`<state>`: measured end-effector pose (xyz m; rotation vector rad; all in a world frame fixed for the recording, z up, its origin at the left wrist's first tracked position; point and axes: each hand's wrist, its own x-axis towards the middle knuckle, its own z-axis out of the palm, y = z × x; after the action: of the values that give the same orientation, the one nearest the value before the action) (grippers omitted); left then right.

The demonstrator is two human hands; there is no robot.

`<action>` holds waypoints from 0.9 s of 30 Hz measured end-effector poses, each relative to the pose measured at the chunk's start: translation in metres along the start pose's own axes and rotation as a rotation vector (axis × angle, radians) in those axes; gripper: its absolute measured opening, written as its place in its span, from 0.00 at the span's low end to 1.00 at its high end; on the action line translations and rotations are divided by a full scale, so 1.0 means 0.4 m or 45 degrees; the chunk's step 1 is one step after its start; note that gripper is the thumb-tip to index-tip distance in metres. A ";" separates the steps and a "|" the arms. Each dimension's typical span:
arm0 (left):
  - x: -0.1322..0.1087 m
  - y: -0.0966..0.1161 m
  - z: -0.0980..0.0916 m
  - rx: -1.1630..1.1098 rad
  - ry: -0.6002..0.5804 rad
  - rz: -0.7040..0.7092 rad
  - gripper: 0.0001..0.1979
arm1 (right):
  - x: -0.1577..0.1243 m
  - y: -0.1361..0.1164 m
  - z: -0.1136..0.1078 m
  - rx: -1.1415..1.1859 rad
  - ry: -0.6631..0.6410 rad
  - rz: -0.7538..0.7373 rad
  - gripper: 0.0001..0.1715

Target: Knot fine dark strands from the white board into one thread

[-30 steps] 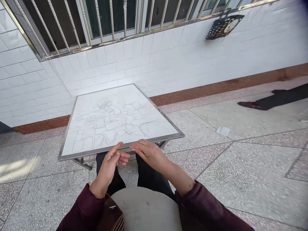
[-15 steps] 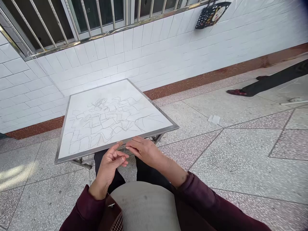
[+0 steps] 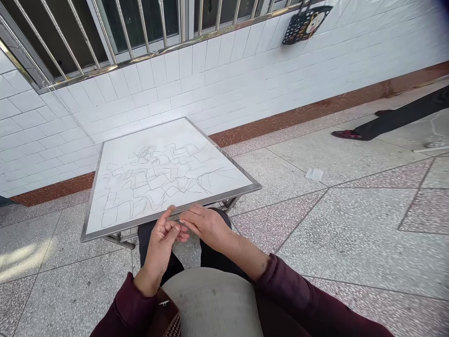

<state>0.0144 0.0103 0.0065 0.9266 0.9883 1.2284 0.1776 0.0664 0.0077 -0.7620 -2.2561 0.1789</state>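
My left hand (image 3: 159,241) is in front of the table's near edge, thumb and fingers pinched together, the index finger pointing up. Close beside it, my right hand (image 3: 210,229) has its fingers pressed together, palm down. Between the two sets of fingertips is a thin dark strand, very faint here; I cannot tell whether it is thread or wire. Just beyond my hands stands a white-topped table (image 3: 115,150) with a metal rim. Many thin, bent dark strands (image 3: 157,175) lie spread over its top, with a tangled clump of strands (image 3: 145,152) toward the back.
A white tiled wall (image 3: 210,84) with a barred window is behind the table. A dark patterned bag (image 3: 307,23) hangs there. At the right, another person's leg and shoe (image 3: 351,134) show. White paper (image 3: 315,174) lies on the speckled floor. A brown bag (image 3: 164,311) is at my lap.
My right hand has shifted slightly left, so its fingertips are nearer my left hand's. The strand between them shows less. The view has moved a little.
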 end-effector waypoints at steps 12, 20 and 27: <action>-0.008 0.013 0.004 -0.057 -0.050 0.008 0.29 | -0.008 -0.013 -0.008 0.229 0.008 0.106 0.09; -0.008 0.010 0.002 -0.031 -0.047 -0.026 0.28 | -0.012 -0.010 -0.015 0.294 -0.074 0.072 0.10; -0.007 0.001 -0.005 -0.003 -0.025 -0.007 0.29 | -0.013 -0.017 -0.019 0.249 -0.081 0.064 0.10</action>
<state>0.0123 0.0076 0.0064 0.9320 0.9729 1.2135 0.1823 0.0573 0.0124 -0.7173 -2.2398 0.4465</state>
